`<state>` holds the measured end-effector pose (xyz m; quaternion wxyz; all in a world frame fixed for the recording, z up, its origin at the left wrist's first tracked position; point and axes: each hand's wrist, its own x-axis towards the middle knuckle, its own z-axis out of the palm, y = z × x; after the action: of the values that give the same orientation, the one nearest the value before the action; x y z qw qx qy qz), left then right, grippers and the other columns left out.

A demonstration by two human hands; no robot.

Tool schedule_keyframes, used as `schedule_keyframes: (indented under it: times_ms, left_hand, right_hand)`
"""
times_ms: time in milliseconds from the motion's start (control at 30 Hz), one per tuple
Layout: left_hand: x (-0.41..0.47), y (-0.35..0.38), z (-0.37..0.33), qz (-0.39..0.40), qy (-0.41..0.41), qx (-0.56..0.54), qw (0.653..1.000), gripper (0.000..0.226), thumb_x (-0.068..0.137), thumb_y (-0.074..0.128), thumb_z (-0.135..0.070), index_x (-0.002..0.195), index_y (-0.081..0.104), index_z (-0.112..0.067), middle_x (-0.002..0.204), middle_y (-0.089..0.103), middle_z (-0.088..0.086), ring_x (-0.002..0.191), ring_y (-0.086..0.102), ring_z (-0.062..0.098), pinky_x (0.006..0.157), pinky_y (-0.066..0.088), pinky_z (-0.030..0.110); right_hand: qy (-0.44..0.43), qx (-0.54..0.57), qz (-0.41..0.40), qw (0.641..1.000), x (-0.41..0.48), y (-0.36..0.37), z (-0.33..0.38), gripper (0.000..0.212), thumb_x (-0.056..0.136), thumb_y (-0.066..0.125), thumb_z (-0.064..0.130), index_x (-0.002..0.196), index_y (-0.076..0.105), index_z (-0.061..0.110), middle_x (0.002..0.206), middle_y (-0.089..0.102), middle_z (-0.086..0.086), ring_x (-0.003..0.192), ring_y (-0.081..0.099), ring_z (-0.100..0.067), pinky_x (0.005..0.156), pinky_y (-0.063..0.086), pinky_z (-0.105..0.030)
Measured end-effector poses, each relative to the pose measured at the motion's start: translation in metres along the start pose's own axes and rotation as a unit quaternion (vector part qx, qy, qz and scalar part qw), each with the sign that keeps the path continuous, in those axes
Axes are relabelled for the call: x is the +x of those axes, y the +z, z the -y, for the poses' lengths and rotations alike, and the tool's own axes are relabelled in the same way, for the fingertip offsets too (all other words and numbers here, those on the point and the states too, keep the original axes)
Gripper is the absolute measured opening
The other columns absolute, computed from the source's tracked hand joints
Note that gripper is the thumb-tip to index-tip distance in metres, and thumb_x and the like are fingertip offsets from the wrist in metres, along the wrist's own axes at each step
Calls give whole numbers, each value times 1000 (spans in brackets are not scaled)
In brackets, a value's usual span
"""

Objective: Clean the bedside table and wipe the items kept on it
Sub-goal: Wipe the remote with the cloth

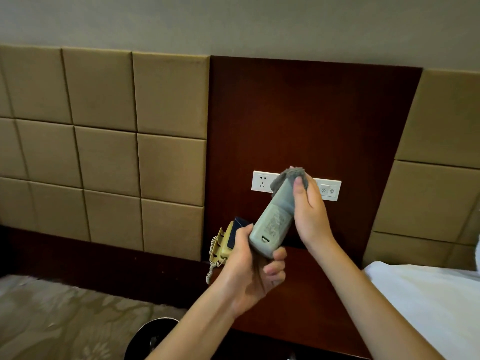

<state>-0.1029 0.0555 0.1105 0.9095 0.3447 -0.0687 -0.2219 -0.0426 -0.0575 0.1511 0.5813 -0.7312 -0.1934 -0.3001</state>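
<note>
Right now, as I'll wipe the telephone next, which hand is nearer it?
Left. The left hand, gripping the remote low down, is beside the telephone; the right hand, pinching the cloth at its top, is farther.

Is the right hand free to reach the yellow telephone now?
Probably not directly: the right hand holds the grey cloth on the remote, and the left hand stands before the telephone.

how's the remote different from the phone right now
The remote is lifted and tilted, gripped at its lower end by the left hand; the phone sits on the bedside table. The remote is pale grey; the phone is yellowish with a coiled cord. The right hand holds a grey cloth on the remote's top; no cloth is on the phone. Both look plastic.
</note>
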Motion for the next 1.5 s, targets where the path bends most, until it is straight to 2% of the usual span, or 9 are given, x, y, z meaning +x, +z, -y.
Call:
schedule_keyframes:
  times_ms: [100,333,433,533,667,967,1100,1300,1500]
  left_hand:
    - [7,-2,-3,-22,31,89,995,60,98,23,-52,109,56,-3,62,55,9,41,47,12,42,43,19]
    - [6,-2,-8,23,131,321,938,49,91,45,-44,120,48,-5,95,69,16,64,67,24,55,56,26]
    - [7,-1,-3,11,142,282,949,36,93,49,-33,115,47,-5,87,67,14,56,63,25,47,52,26]
    - [8,-2,-3,-14,184,235,954,34,90,50,-33,107,50,-3,77,59,14,49,57,22,40,45,24]
    - [15,-5,-7,-73,201,231,949,32,95,48,-31,112,55,-6,83,62,11,59,58,17,47,43,27]
    - [16,-10,-1,-38,173,257,950,56,97,32,-47,118,49,2,79,57,17,48,53,21,39,40,23]
    - [21,-14,-5,-64,203,259,942,57,88,38,-55,119,56,-11,90,65,20,69,60,29,61,43,34]
    - [13,-18,1,-35,180,264,947,49,99,33,-42,120,47,0,76,59,15,48,53,21,38,40,22]
    - [18,-11,-12,-52,204,243,947,51,99,31,-44,121,51,-2,78,60,14,49,54,18,41,38,23]
  right_hand:
    - [21,31,-50,998,-3,-3,5,25,104,32,27,91,54,31,102,58,1,89,55,0,75,42,-7]
    - [41,68,-65,995,-3,-6,9,25,103,33,29,93,56,26,92,59,8,84,56,2,74,43,-9]
    - [4,28,-9,1000,-8,-4,9,29,103,35,27,123,56,23,122,58,6,112,52,1,97,42,-21]
    - [-66,-70,48,994,-23,-6,2,39,99,38,32,137,39,35,145,34,23,138,26,3,117,27,-31]
    - [-101,-130,144,976,-56,0,-11,39,96,34,42,135,35,40,146,16,37,141,4,11,120,20,-40]
    - [-109,-280,91,949,-12,-27,-16,45,98,29,51,139,37,34,152,11,17,145,-1,-5,121,8,-42]
    - [-157,-271,151,938,-55,-9,-17,51,94,20,59,138,36,40,155,11,21,144,-6,3,118,4,-37]
    - [-98,-295,59,949,-8,-25,-20,50,94,26,53,134,46,32,159,11,9,146,0,-9,120,9,-46]
    - [-136,-237,84,958,-27,0,-15,47,94,27,51,136,43,34,154,14,18,144,2,1,116,6,-28]
